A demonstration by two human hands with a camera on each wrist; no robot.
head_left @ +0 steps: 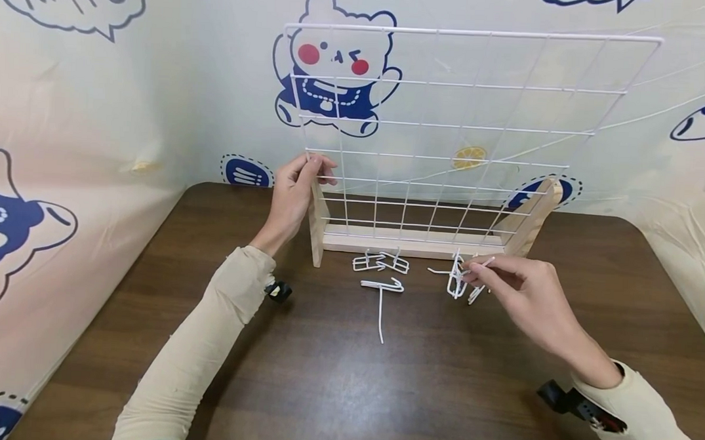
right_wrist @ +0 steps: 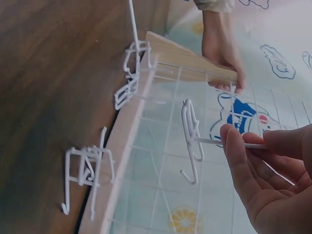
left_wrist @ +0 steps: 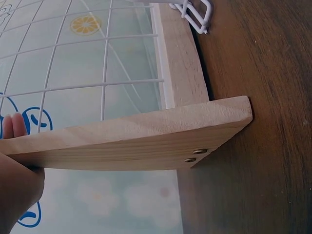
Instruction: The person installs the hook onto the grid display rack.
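Note:
A white wire grid (head_left: pixel 473 33) stands in a wooden stand, whose left side board (head_left: pixel 317 228) my left hand (head_left: pixel 294 194) grips near its upper end. Fingertips (left_wrist: pixel 18 125) show past the board's far face in the left wrist view. With thumb and fingertips, my right hand (head_left: pixel 529 300) pinches the straight stem of a white wire hook (right_wrist: pixel 207 141). The hook's looped back points away from the hand, in front of the grid in the right wrist view. Below it, more white hooks (right_wrist: pixel 87 168) lie in a small heap by the stand's base.
Two overlapping hooks (head_left: pixel 367 262) lie before the wooden base bar (head_left: pixel 410 249). Another hook (head_left: pixel 380 313) lies nearer on the brown table (head_left: pixel 322 383), stem toward me. The stand's right side board (head_left: pixel 532 218) slants up at the right. Behind hangs a printed cloth (head_left: pixel 216 96).

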